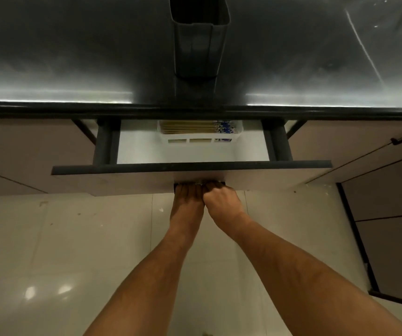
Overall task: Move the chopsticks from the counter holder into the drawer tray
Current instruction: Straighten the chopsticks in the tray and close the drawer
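Drawer, Half Open, With Chopsticks Already in Tray

Item: drawer (192,170), drawn partway out from under the dark table (73,57), its front panel nearest the person.

Contents: white slotted tray (198,140) sat at the back of the drawer, partly under the table's edge. Chopsticks (190,127) lay flat inside it, long axis running left to right, parallel to the drawer front, with blue-patterned ends toward the right. The rest of the drawer floor showed bare white.

Holder: grey counter holder (198,40) stood upright on the table directly above and beyond the tray; what could be seen of its mouth looked dark and empty, though the top was cut off by the frame.

Hands: left hand (187,197) and right hand (220,200) were side by side and touching, both curled closed at the dark handle under the middle of the drawer front. Fingertips were hidden beneath the panel, so the exact grip could not be told. Neither held a chopstick.

Relation: chopsticks lay straight ahead of both hands, beyond the drawer front, on the centreline; neither hand was clearly nearer.

Judgement: transfer appeared complete; the remaining move was probably a straight push away from the body to close the drawer, square to the chopsticks' length.
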Available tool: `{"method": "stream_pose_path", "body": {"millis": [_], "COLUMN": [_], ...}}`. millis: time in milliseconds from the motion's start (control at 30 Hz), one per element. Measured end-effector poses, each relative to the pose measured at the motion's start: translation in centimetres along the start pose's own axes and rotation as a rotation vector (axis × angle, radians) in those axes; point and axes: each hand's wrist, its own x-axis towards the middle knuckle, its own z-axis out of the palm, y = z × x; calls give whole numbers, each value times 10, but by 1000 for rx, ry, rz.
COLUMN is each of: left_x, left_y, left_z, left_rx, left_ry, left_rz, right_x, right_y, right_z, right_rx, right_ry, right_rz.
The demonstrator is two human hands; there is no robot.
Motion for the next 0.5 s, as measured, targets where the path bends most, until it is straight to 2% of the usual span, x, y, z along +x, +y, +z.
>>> {"method": "stream_pose_path", "body": {"millis": [167,233,367,500], "left_x": [55,83,124,138], "left_y": [-24,-30,-39,-44], "left_z": [0,-2,-7,1], "left_rx": [-176,-197,20,8], "left_ry": [-96,-17,124,315], "left_rz": [14,-15,-78,-41], "right_x": [54,79,118,137], "right_y": [21,31,44,47], "right_z": [-17,-23,-27,-31], "right_rx": [-2,-17,-73,-45], "right_ry": [13,29,34,23], "right_rz": [2,5,28,61]}}
